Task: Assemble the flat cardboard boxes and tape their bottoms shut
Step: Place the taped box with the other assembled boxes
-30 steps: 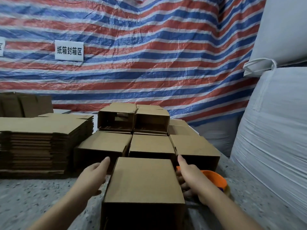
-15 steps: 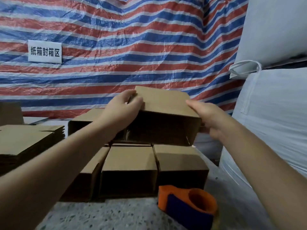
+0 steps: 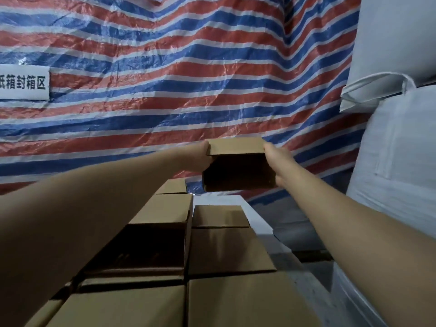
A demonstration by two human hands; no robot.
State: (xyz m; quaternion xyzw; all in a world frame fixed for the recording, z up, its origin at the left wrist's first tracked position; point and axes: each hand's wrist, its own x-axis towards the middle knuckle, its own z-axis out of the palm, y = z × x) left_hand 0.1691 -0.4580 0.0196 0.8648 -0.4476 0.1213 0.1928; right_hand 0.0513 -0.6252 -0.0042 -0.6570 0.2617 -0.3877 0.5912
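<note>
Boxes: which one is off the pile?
The box held up by both hands, left and right, before the striped tarp; the others sit stacked below.

1. Left hand (image 3: 198, 156): fingers hidden behind the held box (image 3: 238, 166); only its near side shows.
2. Right hand (image 3: 277, 161): fingertips out of sight round the box's far side.
3. Sign (image 3: 23, 82), far left of the left hand: first character cut by the frame edge.
4. Assembled boxes (image 3: 226, 246) below both hands: nearest ones cropped at the bottom edge.

Assembled brown cardboard box (image 3: 237, 161) aloft, level, above rows of assembled boxes (image 3: 226, 251) on the table.
</note>
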